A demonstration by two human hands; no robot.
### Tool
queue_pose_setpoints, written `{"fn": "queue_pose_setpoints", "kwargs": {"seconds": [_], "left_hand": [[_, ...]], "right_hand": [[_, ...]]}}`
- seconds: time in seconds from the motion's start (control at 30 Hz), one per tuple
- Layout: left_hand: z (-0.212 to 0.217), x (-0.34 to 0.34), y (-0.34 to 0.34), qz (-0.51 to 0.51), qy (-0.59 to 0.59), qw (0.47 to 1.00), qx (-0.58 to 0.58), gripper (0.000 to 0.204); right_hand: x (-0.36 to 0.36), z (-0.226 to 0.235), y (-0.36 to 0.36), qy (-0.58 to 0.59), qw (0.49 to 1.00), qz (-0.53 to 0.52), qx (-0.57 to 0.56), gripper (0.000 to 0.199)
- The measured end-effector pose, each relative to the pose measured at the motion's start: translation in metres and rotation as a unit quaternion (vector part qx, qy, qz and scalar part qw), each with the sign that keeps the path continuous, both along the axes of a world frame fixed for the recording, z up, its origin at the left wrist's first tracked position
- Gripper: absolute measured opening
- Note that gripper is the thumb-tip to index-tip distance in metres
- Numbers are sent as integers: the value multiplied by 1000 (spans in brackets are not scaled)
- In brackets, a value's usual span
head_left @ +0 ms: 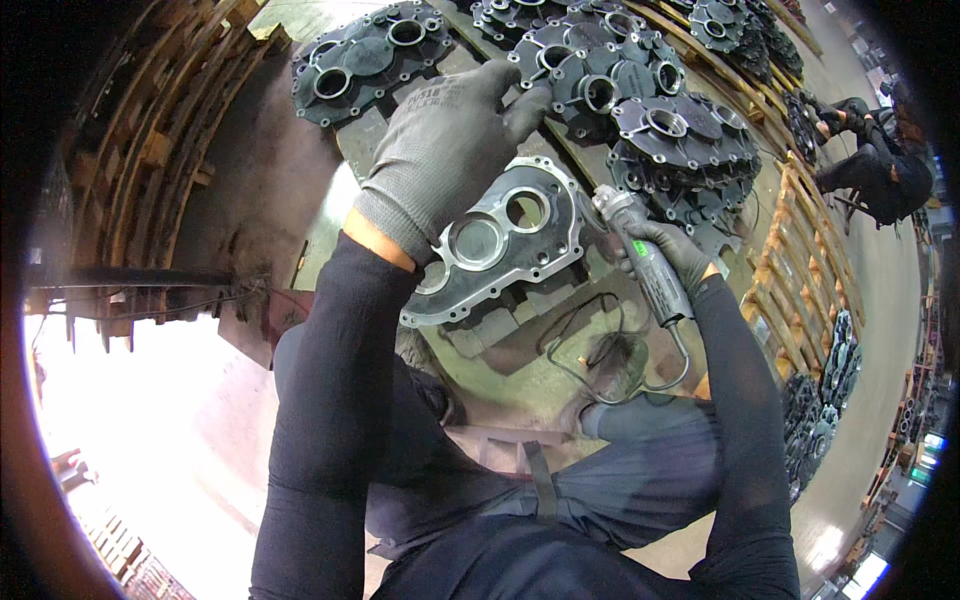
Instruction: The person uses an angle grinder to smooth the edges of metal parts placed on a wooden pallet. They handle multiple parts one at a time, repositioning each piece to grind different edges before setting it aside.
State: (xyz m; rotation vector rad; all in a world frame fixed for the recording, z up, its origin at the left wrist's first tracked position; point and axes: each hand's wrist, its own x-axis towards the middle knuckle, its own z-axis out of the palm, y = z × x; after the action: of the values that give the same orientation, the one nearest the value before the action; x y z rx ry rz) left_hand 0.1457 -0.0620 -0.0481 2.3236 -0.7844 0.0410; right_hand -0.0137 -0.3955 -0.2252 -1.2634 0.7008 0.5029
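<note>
My left hand [445, 135], in a grey knit glove, is raised over the far left side of a dark metal housing cover [500, 275]. Its thumb stands apart from the bent forefinger; the other fingertips are hidden, and I see nothing held. The cover lies with round bores and a bright machined rim facing up. To its right, my gloved right hand [678, 255] is wrapped round the grey body of an angle grinder [657, 283]. The grinder's metal head [620, 207] points away from me, near the cover's right edge. Its disc cannot be made out.
More housing covers [370, 60] lie beyond, with a stack of covers [685, 150] at the far right. A black cord [685, 365] loops from the grinder near my leg. Wooden pallets [810, 260] stand right, others [150, 130] left. Another person [885, 175] is at the far right.
</note>
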Motion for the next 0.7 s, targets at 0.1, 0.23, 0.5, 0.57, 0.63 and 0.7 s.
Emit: {"fn": "queue_pose_setpoints", "kwargs": {"seconds": [0.1, 0.23, 0.5, 0.57, 0.63, 0.7], "left_hand": [[-8, 4, 2, -12, -40, 999, -21, 53], [-8, 4, 3, -12, -54, 998, -12, 51], [2, -2, 5, -13, -21, 1000, -4, 49], [3, -5, 5, -3, -41, 999, -12, 50], [-1, 1, 8, 4, -81, 997, -11, 50], [3, -1, 9, 2, -52, 999, -10, 50]], "right_hand": [[-10, 5, 3, 10, 1000, 2, 4, 41], [-28, 6, 7, 18, 1000, 5, 12, 39], [-58, -3, 27, 19, 992, -70, 104, 45], [-69, -5, 34, 26, 990, -100, 91, 48], [-74, -18, 41, 25, 991, -112, 63, 53], [-78, -15, 48, 26, 992, -94, 75, 61]]}}
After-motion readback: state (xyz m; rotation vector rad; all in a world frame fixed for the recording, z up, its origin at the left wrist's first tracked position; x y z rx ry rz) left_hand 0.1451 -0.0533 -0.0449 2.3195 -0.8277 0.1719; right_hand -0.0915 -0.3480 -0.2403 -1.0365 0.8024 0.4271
